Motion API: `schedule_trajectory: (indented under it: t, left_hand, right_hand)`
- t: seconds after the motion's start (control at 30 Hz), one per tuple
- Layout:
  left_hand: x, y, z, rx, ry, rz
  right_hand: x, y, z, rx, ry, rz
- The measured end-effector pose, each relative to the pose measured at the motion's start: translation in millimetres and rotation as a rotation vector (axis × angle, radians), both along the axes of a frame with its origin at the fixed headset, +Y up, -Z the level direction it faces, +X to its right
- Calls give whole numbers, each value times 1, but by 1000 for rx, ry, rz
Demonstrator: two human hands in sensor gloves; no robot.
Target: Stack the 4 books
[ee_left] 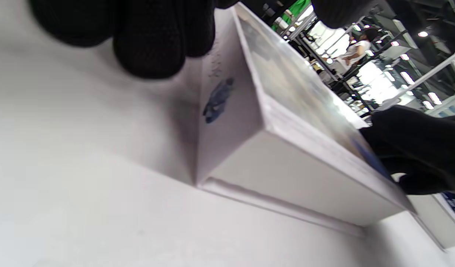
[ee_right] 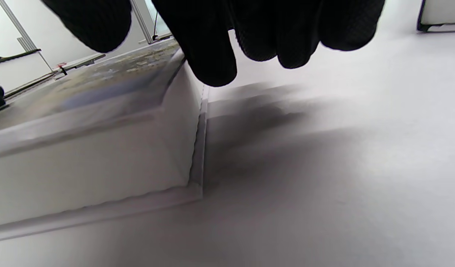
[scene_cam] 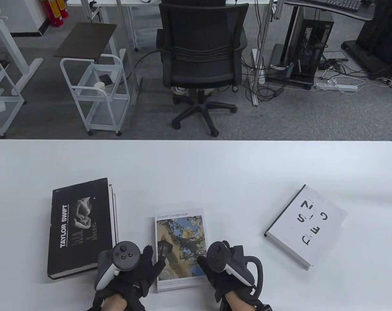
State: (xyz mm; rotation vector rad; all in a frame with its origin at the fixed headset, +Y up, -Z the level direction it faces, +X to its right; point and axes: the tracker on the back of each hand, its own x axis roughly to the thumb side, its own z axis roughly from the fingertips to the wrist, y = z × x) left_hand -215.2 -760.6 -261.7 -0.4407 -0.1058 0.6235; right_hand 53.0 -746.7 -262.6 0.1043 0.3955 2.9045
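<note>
Worktop (scene_cam: 196, 168): white, smooth and matt, with rounded far corners.
Flower book (scene_cam: 180, 249): a white hardcover with a glossy photo of blossoms on the cover; it lies flat at the near middle of the worktop, between the two hands.
Left hand (scene_cam: 128, 269): in a black knitted glove, at the left long edge of the flower book; its fingers (ee_left: 149, 48) hang close together beside the spine, the thumb reaches over the cover.
Right hand (scene_cam: 228, 269): in the same black glove, at the right edge of the flower book; its fingers (ee_right: 212, 55) are side by side and curved down along that edge; I cannot tell if they press it.
Black book (scene_cam: 81, 226): large, matt black, with white letters; it lies on another book (scene_cam: 114, 207) at the left.
White book (scene_cam: 306, 226): a rectangle with black letters, turned at an angle, at the right, well apart from the others.
</note>
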Motion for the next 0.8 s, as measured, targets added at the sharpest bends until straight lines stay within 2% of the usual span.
schedule_trajectory:
  t: [0.2, 0.37, 0.8]
  left_hand:
    - [-1, -15, -2, -129, 6, 5]
    - [7, -20, -1, -130, -20, 4]
    - [9, -22, 2, -125, -42, 16]
  right_hand:
    - [0, -1, 0, -31, 4, -2]
    - [-3, -6, 0, -87, 32, -25]
    - [-1, -11, -3, -134, 43, -168]
